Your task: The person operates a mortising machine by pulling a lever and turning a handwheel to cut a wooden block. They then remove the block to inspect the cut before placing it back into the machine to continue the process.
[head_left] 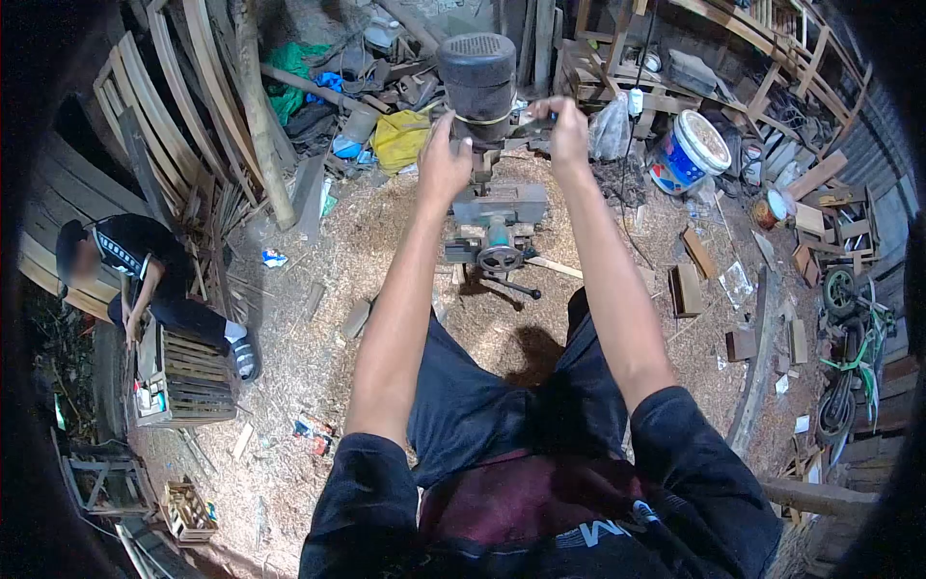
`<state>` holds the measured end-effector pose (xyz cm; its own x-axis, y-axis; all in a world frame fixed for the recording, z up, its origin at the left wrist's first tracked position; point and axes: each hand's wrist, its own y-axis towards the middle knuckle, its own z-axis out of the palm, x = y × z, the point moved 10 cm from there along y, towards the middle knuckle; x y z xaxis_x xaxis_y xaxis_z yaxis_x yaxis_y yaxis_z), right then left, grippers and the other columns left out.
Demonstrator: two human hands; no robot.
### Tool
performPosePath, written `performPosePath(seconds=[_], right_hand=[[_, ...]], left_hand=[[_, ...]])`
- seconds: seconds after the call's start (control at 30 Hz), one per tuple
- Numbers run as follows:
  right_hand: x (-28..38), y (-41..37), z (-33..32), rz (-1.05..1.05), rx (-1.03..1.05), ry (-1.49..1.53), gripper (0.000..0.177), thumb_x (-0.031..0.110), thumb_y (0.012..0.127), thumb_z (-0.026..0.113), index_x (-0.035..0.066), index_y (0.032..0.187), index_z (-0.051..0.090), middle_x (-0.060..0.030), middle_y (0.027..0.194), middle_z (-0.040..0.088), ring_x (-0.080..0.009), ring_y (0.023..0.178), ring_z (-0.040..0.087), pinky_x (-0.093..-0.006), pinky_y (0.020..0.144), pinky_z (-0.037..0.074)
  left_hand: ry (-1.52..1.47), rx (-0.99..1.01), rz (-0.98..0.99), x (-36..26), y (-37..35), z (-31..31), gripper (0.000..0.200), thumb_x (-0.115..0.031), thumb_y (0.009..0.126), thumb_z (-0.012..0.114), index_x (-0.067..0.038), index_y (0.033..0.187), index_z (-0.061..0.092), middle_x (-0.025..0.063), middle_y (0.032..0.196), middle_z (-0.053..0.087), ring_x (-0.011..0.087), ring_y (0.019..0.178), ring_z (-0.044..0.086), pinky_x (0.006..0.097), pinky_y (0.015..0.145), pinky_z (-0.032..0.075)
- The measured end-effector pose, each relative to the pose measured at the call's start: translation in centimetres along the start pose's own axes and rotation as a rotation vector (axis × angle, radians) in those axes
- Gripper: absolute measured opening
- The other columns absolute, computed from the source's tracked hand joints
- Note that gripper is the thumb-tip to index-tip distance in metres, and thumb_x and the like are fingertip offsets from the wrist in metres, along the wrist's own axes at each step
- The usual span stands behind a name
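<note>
A grey woodworking machine point(498, 207) stands in front of me, with a dark motor point(476, 75) on top and a handwheel point(500, 259) low on its front. Both my arms reach out to it. My left hand point(444, 159) rests against the machine just below the motor, fingers curled on its left side. Raised at the motor's right side, my right hand point(561, 130) pinches a small dark part or handle; what it is stays too small to tell.
Sawdust covers the floor point(328, 289). Another person point(145, 275) crouches at the left by a wooden crate point(188, 381). Curved wooden slats point(164, 125) lean at the back left, a white and blue bucket point(687, 150) stands to the right, and wood offcuts lie scattered on the right.
</note>
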<state>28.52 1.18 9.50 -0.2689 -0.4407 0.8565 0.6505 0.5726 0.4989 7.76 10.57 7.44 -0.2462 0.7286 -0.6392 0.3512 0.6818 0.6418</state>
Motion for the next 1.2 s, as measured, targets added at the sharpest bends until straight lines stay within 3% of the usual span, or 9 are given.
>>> performPosePath(seconds=[0.07, 0.23, 0.3, 0.53, 0.63, 0.67, 0.77, 0.93, 1.2], right_hand=[[-0.1, -2.1, -0.6, -0.067, 0.029, 0.036, 0.044, 0.031, 0.094, 0.035, 0.002, 0.074, 0.06, -0.0083, 0.077, 0.063, -0.0188, 0.078, 0.056, -0.0325, 0.074, 0.043], [-1.6, -0.8, 0.5, 0.62, 0.283, 0.122, 0.067, 0.054, 0.098, 0.03, 0.003, 0.066, 0.061, -0.0076, 0.073, 0.063, -0.0195, 0.077, 0.058, -0.0343, 0.07, 0.045], [-1.8, 1.9, 0.5, 0.681, 0.395, -0.309, 0.063, 0.054, 0.095, 0.037, 0.002, 0.081, 0.07, -0.0118, 0.085, 0.067, -0.0229, 0.085, 0.059, -0.0379, 0.083, 0.048], [-1.5, 3.6, 7.5, 0.132, 0.928, -1.462, 0.048, 0.039, 0.08, 0.064, -0.001, 0.105, 0.068, -0.0157, 0.098, 0.071, -0.0292, 0.084, 0.066, -0.0433, 0.077, 0.052], [-4.7, 2.0, 5.4, 0.576, 1.027, -1.336, 0.036, 0.024, 0.073, 0.061, 0.006, 0.103, 0.069, -0.02, 0.099, 0.069, -0.0294, 0.084, 0.067, -0.0421, 0.075, 0.052], [-6.1, 2.9, 6.4, 0.413, 1.1, -1.432, 0.032, 0.016, 0.072, 0.058, 0.002, 0.098, 0.069, -0.022, 0.099, 0.068, -0.032, 0.08, 0.067, -0.041, 0.07, 0.052], [-7.4, 2.6, 4.6, 0.309, 0.852, -1.315, 0.032, 0.014, 0.072, 0.054, -0.003, 0.093, 0.071, -0.0222, 0.097, 0.068, -0.0333, 0.081, 0.066, -0.0453, 0.074, 0.052], [-2.4, -1.5, 4.7, 0.345, 0.869, -1.401, 0.033, 0.011, 0.073, 0.051, -0.005, 0.096, 0.069, -0.0255, 0.103, 0.066, -0.0372, 0.095, 0.066, -0.0421, 0.085, 0.051], [-3.4, -3.2, 2.2, 0.333, 0.522, -1.207, 0.029, 0.015, 0.073, 0.06, -0.009, 0.089, 0.068, -0.0312, 0.095, 0.064, -0.0413, 0.093, 0.065, -0.045, 0.082, 0.051]], left_hand=[[-0.033, 0.045, -0.15, -0.1, -2.4, -0.9, 0.049, -0.009, 0.085, 0.06, 0.002, 0.13, 0.047, 0.0252, 0.128, 0.054, 0.0382, 0.122, 0.05, 0.0405, 0.103, 0.038], [-0.103, -0.033, -0.183, 4.2, -8.1, -1.9, 0.048, -0.017, 0.085, 0.063, -0.003, 0.129, 0.051, 0.0231, 0.12, 0.06, 0.0359, 0.115, 0.057, 0.0396, 0.098, 0.042], [-0.071, 0.011, -0.285, 4.8, -9.8, -2.5, 0.044, -0.016, 0.086, 0.063, -0.002, 0.126, 0.054, 0.0225, 0.12, 0.06, 0.0354, 0.116, 0.056, 0.0392, 0.099, 0.041], [-0.017, 0.05, -0.312, 8.8, -13.0, -2.1, 0.037, -0.014, 0.085, 0.064, -0.001, 0.118, 0.059, 0.0215, 0.119, 0.061, 0.0348, 0.116, 0.055, 0.0394, 0.099, 0.041], [-0.02, 0.104, -0.38, 9.5, -14.1, -1.1, 0.034, -0.013, 0.085, 0.063, -0.001, 0.117, 0.06, 0.0208, 0.118, 0.061, 0.0341, 0.114, 0.056, 0.0388, 0.099, 0.042], [-0.03, 0.111, -0.387, 9.4, -14.3, -0.7, 0.034, -0.013, 0.085, 0.063, -0.001, 0.117, 0.06, 0.0207, 0.118, 0.062, 0.0338, 0.114, 0.057, 0.0386, 0.098, 0.042], [-0.058, 0.142, -0.407, 10.1, -15.6, 0.4, 0.032, -0.013, 0.086, 0.061, -0.001, 0.116, 0.06, 0.0204, 0.115, 0.063, 0.0332, 0.112, 0.058, 0.0377, 0.097, 0.043], [-0.044, 0.124, -0.334, 10.2, -16.7, 1.9, 0.032, -0.011, 0.086, 0.059, 0.001, 0.116, 0.06, 0.0209, 0.113, 0.064, 0.0325, 0.11, 0.06, 0.0369, 0.097, 0.043], [-0.074, 0.171, -0.372, 12.4, -18.2, 4.1, 0.033, -0.008, 0.084, 0.059, 0.001, 0.115, 0.06, 0.0222, 0.114, 0.063, 0.0335, 0.111, 0.06, 0.0373, 0.096, 0.044]])
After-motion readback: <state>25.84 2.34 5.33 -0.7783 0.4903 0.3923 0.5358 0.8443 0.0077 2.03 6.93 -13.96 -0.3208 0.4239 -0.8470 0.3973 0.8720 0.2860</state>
